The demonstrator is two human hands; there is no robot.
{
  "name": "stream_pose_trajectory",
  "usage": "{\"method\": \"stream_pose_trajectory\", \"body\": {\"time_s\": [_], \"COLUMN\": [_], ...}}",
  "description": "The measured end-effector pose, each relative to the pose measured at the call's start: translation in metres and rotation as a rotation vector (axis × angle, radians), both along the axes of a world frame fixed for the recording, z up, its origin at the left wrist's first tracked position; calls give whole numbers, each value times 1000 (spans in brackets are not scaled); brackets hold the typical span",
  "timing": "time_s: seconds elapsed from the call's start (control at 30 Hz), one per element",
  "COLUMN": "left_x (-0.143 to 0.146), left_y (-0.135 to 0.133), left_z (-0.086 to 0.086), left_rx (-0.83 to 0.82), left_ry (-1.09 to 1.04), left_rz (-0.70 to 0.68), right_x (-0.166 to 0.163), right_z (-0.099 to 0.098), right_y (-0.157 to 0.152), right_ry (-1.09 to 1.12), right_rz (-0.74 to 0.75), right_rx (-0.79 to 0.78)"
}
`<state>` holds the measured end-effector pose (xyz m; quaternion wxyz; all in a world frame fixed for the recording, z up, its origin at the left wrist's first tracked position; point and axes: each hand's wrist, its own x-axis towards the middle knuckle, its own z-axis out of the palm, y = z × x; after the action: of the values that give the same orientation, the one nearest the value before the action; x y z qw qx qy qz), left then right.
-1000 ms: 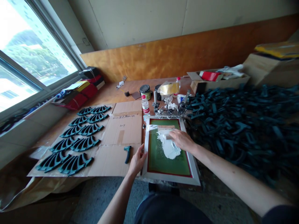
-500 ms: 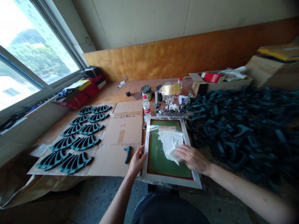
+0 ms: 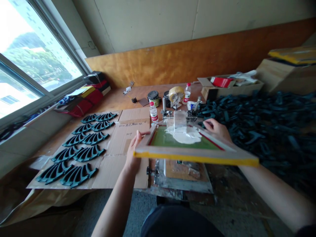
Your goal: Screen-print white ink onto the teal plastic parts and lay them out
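At one tilted frame (image 3: 192,153), two hands (image 3: 132,151) (image 3: 219,130); beyond, two bottles (image 3: 153,113) (image 3: 187,94).

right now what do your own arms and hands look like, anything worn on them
Both the left hand and the right hand are bare, with no glove, watch or bracelet showing. The left forearm is uncovered as far as the picture edge. On the right arm, a bit of plain dark sleeve shows at the lower corner. Too blurred to tell about rings.
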<state>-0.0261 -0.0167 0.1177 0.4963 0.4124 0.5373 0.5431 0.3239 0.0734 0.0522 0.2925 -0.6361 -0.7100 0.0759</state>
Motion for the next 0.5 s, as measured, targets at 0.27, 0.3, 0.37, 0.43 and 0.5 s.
{"method": "stream_pose_trajectory", "body": {"time_s": [0.27, 0.3, 0.37, 0.43, 0.5], "left_x": [34, 43, 64, 84, 90], "left_y": [33, 18, -20, -57, -79], "left_z": [18, 3, -35, -71, -98], "left_rx": [114, 13, -328, -569, -643], "left_ry": [-196, -216, -227, -305, -385], "left_rz": [124, 80, -168, -345, -318], "right_x": [-40, -51, -76, -99, -111], "right_z": [-96, -96, -88, -77, -68], "right_y": [-84, -93, -111, -130, -144], "right_ry": [-212, -213, -164, -108, -93], "right_rz": [190, 144, 55, 95, 305], "right_rx": [-229, -230, -190, -74, 13]}}
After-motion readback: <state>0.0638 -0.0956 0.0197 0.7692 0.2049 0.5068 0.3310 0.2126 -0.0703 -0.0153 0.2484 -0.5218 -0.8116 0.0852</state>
